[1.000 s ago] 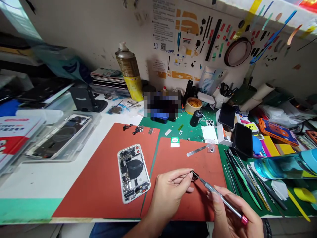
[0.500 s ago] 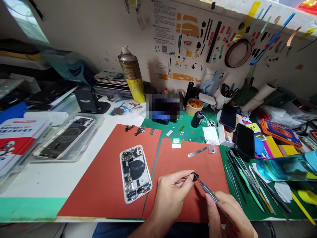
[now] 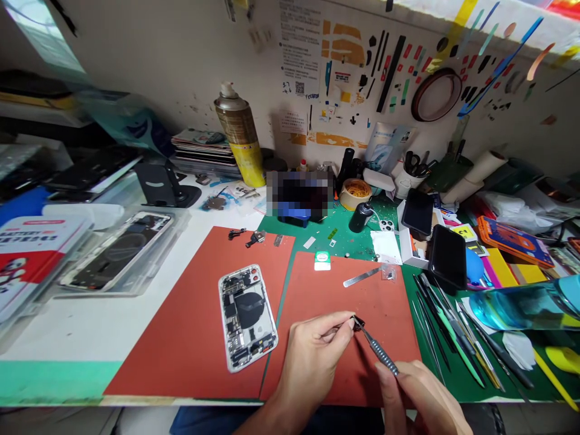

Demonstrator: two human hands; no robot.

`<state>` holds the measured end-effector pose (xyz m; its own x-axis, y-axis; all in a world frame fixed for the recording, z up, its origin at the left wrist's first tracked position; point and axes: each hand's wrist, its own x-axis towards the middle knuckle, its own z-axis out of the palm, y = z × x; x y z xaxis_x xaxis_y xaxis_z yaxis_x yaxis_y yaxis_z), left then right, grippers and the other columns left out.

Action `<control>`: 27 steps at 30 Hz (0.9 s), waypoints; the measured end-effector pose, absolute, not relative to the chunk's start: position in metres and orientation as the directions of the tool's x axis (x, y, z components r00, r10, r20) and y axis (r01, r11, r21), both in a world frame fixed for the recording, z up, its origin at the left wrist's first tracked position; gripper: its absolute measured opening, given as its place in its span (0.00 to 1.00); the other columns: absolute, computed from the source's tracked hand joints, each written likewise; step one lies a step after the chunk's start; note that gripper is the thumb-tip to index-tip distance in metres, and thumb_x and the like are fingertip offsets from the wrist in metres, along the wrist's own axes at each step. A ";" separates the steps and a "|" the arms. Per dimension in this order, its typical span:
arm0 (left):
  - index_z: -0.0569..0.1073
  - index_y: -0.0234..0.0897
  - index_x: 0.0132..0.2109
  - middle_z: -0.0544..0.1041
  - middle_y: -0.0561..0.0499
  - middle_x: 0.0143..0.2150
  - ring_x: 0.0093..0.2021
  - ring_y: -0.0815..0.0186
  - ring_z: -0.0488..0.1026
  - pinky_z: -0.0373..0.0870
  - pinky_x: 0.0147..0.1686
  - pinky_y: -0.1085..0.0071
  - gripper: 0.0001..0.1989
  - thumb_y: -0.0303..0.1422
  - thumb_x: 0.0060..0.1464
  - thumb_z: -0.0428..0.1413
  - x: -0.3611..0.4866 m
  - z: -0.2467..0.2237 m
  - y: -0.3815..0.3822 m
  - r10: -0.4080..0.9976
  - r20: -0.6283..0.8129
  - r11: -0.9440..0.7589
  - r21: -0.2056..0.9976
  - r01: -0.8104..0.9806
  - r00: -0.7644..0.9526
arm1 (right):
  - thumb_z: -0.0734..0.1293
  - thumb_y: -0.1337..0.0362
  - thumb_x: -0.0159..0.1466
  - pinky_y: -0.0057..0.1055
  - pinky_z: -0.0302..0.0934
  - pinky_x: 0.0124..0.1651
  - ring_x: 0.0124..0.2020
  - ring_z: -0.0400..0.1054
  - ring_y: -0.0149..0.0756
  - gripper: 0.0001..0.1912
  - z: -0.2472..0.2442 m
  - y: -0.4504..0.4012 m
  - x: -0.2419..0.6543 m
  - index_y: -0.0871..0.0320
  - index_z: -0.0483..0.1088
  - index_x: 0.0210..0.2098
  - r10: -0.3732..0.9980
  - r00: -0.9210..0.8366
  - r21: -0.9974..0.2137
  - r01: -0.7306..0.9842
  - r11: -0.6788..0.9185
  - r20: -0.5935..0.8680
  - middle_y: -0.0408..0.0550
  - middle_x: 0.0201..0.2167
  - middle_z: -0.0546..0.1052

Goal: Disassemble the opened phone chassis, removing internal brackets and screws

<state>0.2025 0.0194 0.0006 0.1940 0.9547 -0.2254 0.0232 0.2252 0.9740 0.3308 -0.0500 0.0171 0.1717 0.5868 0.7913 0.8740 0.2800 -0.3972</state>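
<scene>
Work on a small dark part (image 3: 359, 324) above the right-hand red mat (image 3: 317, 290). Compared with a second ago, the right hand (image 3: 426, 393) has turned on the tool (image 3: 383, 356): the pink rear end, then in plain sight, is now hidden by the fingers, while the tip remains at the part. The last half second brings almost no visible change, which suggests fine, steady work at one spot; whether the tip touches the part cannot be told. The left hand (image 3: 312, 353), back upward, reaches in from the lower edge and pinches the part between thumb and forefinger, its other fingers curled beneath. The right hand, at lower right, presses thumb and fingers together around the ridged handle, the tool slanting up and leftward. The opened phone (image 3: 248, 317) lies apart, left of both hands.
</scene>
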 end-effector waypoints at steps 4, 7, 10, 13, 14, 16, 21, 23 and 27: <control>0.88 0.41 0.40 0.86 0.51 0.34 0.36 0.55 0.84 0.83 0.36 0.68 0.12 0.43 0.60 0.64 0.202 0.002 0.019 0.954 -0.226 0.224 0.974 0.034 0.195 | 0.72 0.73 0.67 0.26 0.69 0.28 0.22 0.73 0.30 0.11 0.023 -0.050 0.331 0.53 0.67 0.35 0.607 0.192 -0.412 0.877 0.246 0.771 0.42 0.26 0.79; 0.88 0.42 0.39 0.86 0.52 0.33 0.35 0.56 0.83 0.82 0.35 0.69 0.12 0.43 0.60 0.64 0.202 0.002 0.019 0.954 -0.227 0.224 0.974 0.038 0.196 | 0.71 0.74 0.68 0.24 0.63 0.22 0.17 0.66 0.27 0.12 0.028 -0.049 0.330 0.54 0.67 0.33 0.633 0.142 -0.388 0.882 0.268 0.761 0.38 0.20 0.74; 0.88 0.42 0.40 0.86 0.52 0.34 0.35 0.56 0.83 0.82 0.35 0.69 0.11 0.42 0.61 0.64 0.202 0.002 0.019 0.953 -0.223 0.217 0.975 0.050 0.204 | 0.69 0.76 0.66 0.23 0.65 0.23 0.18 0.69 0.27 0.14 0.029 -0.048 0.331 0.53 0.65 0.31 0.625 0.117 -0.371 0.881 0.293 0.772 0.40 0.23 0.77; 0.88 0.41 0.41 0.87 0.51 0.35 0.36 0.56 0.83 0.82 0.36 0.69 0.12 0.41 0.61 0.63 0.202 0.000 0.019 0.952 -0.219 0.211 0.976 0.058 0.215 | 0.72 0.76 0.64 0.22 0.67 0.23 0.20 0.73 0.29 0.14 0.024 -0.049 0.333 0.53 0.65 0.33 0.595 0.161 -0.406 0.862 0.304 0.787 0.40 0.24 0.77; 0.88 0.41 0.41 0.87 0.51 0.36 0.36 0.56 0.84 0.82 0.37 0.69 0.12 0.41 0.62 0.63 0.202 0.000 0.019 0.951 -0.218 0.210 0.976 0.061 0.217 | 0.72 0.77 0.63 0.23 0.68 0.24 0.21 0.73 0.30 0.14 0.021 -0.049 0.334 0.53 0.66 0.34 0.596 0.165 -0.419 0.851 0.317 0.786 0.40 0.24 0.78; 0.88 0.41 0.41 0.87 0.51 0.36 0.36 0.56 0.83 0.82 0.38 0.69 0.12 0.41 0.62 0.62 0.202 0.000 0.019 0.950 -0.217 0.206 0.976 0.069 0.226 | 0.72 0.77 0.63 0.24 0.69 0.24 0.21 0.74 0.31 0.14 0.018 -0.050 0.336 0.53 0.67 0.37 0.607 0.144 -0.426 0.834 0.350 0.781 0.41 0.25 0.79; 0.88 0.40 0.41 0.87 0.51 0.36 0.37 0.57 0.83 0.81 0.39 0.71 0.13 0.41 0.64 0.60 0.201 0.001 0.019 0.945 -0.217 0.198 0.975 0.101 0.246 | 0.71 0.78 0.63 0.22 0.67 0.24 0.21 0.73 0.29 0.15 0.017 -0.051 0.336 0.52 0.65 0.35 0.618 0.175 -0.453 0.830 0.327 0.766 0.40 0.26 0.79; 0.88 0.41 0.41 0.87 0.51 0.36 0.36 0.57 0.83 0.80 0.38 0.71 0.13 0.41 0.64 0.60 0.202 0.001 0.019 0.945 -0.216 0.196 0.975 0.106 0.246 | 0.72 0.76 0.64 0.22 0.66 0.23 0.20 0.71 0.28 0.14 0.018 -0.051 0.336 0.53 0.65 0.33 0.634 0.147 -0.432 0.843 0.322 0.759 0.40 0.26 0.79; 0.88 0.41 0.40 0.86 0.51 0.34 0.36 0.57 0.83 0.81 0.37 0.70 0.13 0.41 0.62 0.61 0.202 0.002 0.020 0.950 -0.212 0.195 0.976 0.093 0.229 | 0.71 0.77 0.65 0.24 0.67 0.25 0.22 0.72 0.29 0.14 0.019 -0.053 0.334 0.53 0.66 0.31 0.640 0.183 -0.453 0.845 0.286 0.746 0.41 0.26 0.78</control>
<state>0.2024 0.0196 0.0024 0.2290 0.9501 -0.2118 0.0935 0.1952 0.9763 0.3337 -0.0534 0.0188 0.1828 0.6401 0.7462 0.8445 0.2863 -0.4525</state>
